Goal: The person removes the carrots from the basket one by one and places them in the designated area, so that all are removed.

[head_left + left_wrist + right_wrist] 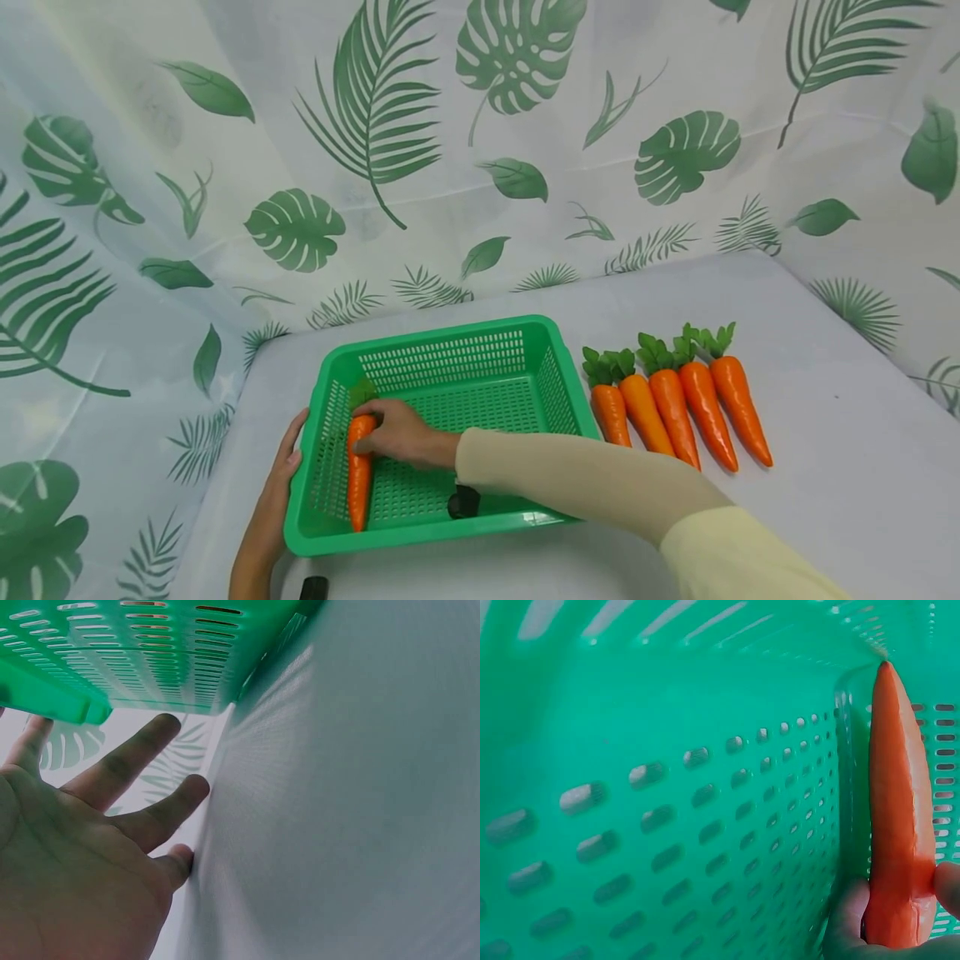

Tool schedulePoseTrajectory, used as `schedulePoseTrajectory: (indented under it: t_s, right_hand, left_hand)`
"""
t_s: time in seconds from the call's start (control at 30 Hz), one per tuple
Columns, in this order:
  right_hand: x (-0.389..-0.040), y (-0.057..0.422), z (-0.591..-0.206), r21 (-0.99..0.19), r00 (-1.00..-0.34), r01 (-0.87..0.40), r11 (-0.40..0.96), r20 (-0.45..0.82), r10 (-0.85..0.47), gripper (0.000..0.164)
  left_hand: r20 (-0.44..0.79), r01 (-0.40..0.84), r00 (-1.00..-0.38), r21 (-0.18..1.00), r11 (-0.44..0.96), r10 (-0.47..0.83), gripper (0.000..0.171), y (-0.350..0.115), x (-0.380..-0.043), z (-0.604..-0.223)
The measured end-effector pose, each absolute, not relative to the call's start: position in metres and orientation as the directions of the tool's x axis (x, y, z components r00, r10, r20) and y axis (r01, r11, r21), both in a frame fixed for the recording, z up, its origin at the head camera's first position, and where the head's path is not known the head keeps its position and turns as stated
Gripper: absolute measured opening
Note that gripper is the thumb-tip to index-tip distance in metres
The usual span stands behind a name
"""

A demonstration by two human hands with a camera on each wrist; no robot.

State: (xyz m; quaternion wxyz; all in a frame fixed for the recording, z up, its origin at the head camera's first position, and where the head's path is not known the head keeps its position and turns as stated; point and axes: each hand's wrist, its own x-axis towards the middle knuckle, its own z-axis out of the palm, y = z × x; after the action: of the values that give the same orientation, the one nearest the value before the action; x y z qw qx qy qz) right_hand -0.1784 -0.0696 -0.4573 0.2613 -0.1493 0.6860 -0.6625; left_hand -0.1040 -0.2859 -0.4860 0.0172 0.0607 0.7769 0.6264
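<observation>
Inside the green basket (pixel 442 533), my right hand (pixel 401 433) pinches an orange carrot (pixel 360 475) near its leafy end, thumb on one side and fingers on the other. The carrot lies lengthwise along the basket's left wall, tip toward the near side. In the right wrist view the carrot (pixel 900 802) points at a basket corner, with fingertips (pixel 946 887) against its thick end. My left hand (pixel 281 483) is at the basket's left outer side, touching its rim. From the left wrist, that hand (pixel 90 840) shows spread, straight fingers beneath the rim.
Several carrots (pixel 671 408) with green tops lie side by side on the white table (pixel 832 433), right of the basket. My right forearm crosses the basket's near right corner. Leaf-printed white sheeting (pixel 577 200) rises behind and at both sides.
</observation>
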Motion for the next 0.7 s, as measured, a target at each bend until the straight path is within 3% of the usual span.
schedulePoseTrajectory:
  t_s: [0.27,0.7]
  right_hand:
    - [-0.184,-0.064,-0.454,-0.984,-0.816,0.156,0.089,-0.179,-0.550,0.048]
    - [-0.189,-0.056,-0.442,-0.982,-0.807,0.158,0.105,-0.190,-0.559,0.047]
  left_hand:
    - [-0.030,-0.010,-0.997,0.959,0.285,0.067,0.059,-0.281,-0.102,-0.481]
    - [-0.032,-0.011,-0.997,0.960,0.281,0.072,0.060,-0.282,-0.104,-0.480]
